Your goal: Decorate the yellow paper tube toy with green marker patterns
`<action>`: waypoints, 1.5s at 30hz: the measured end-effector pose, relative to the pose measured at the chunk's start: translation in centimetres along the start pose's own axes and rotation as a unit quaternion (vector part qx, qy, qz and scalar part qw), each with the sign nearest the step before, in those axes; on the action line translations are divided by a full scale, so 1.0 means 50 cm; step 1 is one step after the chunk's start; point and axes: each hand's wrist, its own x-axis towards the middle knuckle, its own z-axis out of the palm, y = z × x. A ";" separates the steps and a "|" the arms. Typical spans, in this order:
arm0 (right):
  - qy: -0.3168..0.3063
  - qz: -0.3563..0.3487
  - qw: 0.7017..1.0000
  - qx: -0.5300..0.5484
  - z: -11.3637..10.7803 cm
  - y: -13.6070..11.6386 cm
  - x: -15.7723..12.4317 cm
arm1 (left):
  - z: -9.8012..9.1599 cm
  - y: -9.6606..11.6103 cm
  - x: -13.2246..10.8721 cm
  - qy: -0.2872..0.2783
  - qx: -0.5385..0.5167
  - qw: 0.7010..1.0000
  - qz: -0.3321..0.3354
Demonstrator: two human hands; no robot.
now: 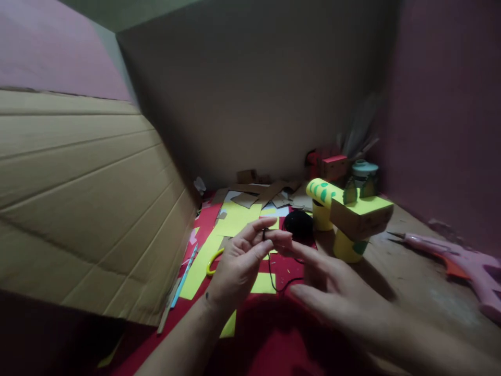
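Black yarn [271, 271] loops round a finger of my left hand [242, 256], whose thumb presses against the fingers and pinches it. The strand hangs below the fingers and curves right. My right hand [336, 287] is beside it, its forefinger stretched out to the left fingertips and its thumb apart; no object shows in it. A black yarn ball [299, 224] lies just beyond the hands on the red cloth [250, 318]. Yellow-handled scissors [213, 261] are partly hidden behind my left wrist.
A yellow cardboard animal figure [362, 214] with green spots stands at the right. Beyond my right hand lies a pink glue gun [457, 261]. Cardboard scraps [274, 192] and yellow paper [238, 219] cover the back. A large cardboard panel [86, 209] rises at the left.
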 end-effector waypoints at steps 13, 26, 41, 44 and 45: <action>-0.008 0.084 0.964 0.253 0.015 0.027 0.031 | -0.019 -0.005 0.016 0.058 0.022 0.997 -0.045; 0.001 0.084 0.972 0.217 0.016 0.076 0.036 | -0.038 0.006 0.023 0.039 0.058 0.996 -0.059; 0.026 0.078 0.980 0.181 0.000 0.090 0.043 | -0.131 0.083 0.050 0.299 0.080 0.940 0.146; 0.040 0.064 0.983 0.167 -0.004 0.093 0.046 | -0.109 0.068 0.042 0.253 0.152 0.950 0.099; 0.045 0.060 0.984 0.162 -0.005 0.093 0.046 | -0.095 0.060 0.039 0.217 0.175 0.959 0.053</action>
